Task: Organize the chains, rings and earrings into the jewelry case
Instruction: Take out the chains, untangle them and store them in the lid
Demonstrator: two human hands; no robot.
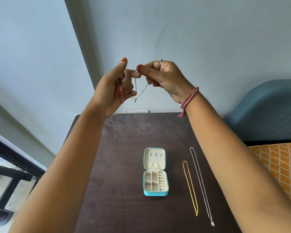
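Note:
Both my hands are raised high above the table, pinching a thin dark chain (pixel 142 92) that hangs in a short loop between them. My left hand (pixel 114 88) grips one end with thumb up; my right hand (pixel 163 76) pinches the other end. Below, a turquoise jewelry case (pixel 155 193) lies open on the dark table (pixel 117 157), its cream compartments showing nothing inside and its lid flat behind. To the right of the case lie a gold chain (pixel 190 187) and a longer silver chain (pixel 201 184) with a small pendant at its near end.
A blue-grey wall rises behind the table. A blue chair back (pixel 265 113) and an orange patterned cushion (pixel 282 167) stand at the right. At the left lies dark furniture (pixel 10 175) beside the table's edge.

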